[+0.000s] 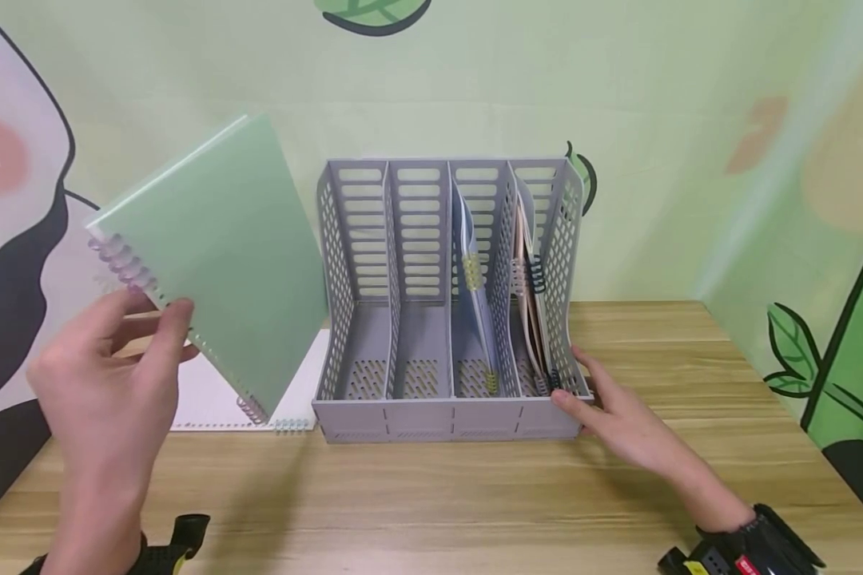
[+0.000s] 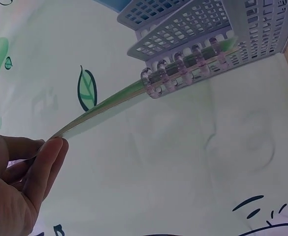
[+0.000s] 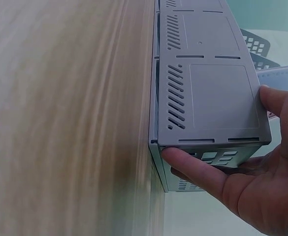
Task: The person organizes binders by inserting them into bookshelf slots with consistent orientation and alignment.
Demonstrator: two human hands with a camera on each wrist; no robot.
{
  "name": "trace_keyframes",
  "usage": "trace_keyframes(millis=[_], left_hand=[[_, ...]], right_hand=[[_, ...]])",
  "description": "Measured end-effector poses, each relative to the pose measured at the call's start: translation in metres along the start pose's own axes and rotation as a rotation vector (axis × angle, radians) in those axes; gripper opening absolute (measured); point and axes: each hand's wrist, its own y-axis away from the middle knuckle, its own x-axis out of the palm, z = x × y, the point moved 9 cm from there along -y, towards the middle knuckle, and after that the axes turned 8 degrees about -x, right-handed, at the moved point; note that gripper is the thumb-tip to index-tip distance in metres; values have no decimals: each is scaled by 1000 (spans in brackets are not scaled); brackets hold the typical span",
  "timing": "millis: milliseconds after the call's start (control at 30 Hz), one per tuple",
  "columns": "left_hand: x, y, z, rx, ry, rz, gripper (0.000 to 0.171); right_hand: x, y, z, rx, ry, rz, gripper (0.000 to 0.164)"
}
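My left hand (image 1: 115, 375) pinches a green spiral notebook (image 1: 230, 255) by its bound edge, between thumb and fingers. The notebook is tilted in the air, left of a grey desk file organizer (image 1: 446, 419). Clear purplish binding rings (image 2: 183, 69) show along its edge in the left wrist view. At the organizer's front right corner, my right hand (image 1: 618, 415) grips it, thumb over the front rim and fingers along the side wall. A blue notebook (image 1: 478, 303) with yellow rings leans in the third compartment from the left. Several notebooks (image 1: 535, 319) stand in the rightmost one.
A white spiral-bound pad (image 1: 216, 399) lies on the wooden table (image 1: 431, 503), partly behind the green notebook and my left hand. The organizer's two left compartments hold nothing visible. A printed cloth backdrop (image 1: 647, 96) hangs behind the table.
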Motion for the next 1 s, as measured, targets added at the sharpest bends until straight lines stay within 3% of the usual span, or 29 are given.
trace_keyframes(millis=[200, 433, 533, 700, 800, 1000], left_hand=[[-10, 3, -7, 34, 9, -34, 15], [-21, 4, -14, 85, -20, -23, 14], [-24, 4, -17, 86, -18, -9, 14], [-26, 6, -18, 27, -8, -4, 16], [-26, 8, -22, 40, -15, 3, 18], [-25, 10, -21, 60, 111, -28, 9]], right_hand=[[0, 0, 0, 0, -10, 1, 81], [1, 0, 0, -5, -22, -1, 81], [0, -1, 0, -8, -28, -4, 81], [-1, -1, 1, -20, -10, -10, 81], [-1, -1, 2, -27, -3, -12, 81], [0, -1, 2, -26, 0, -11, 81]])
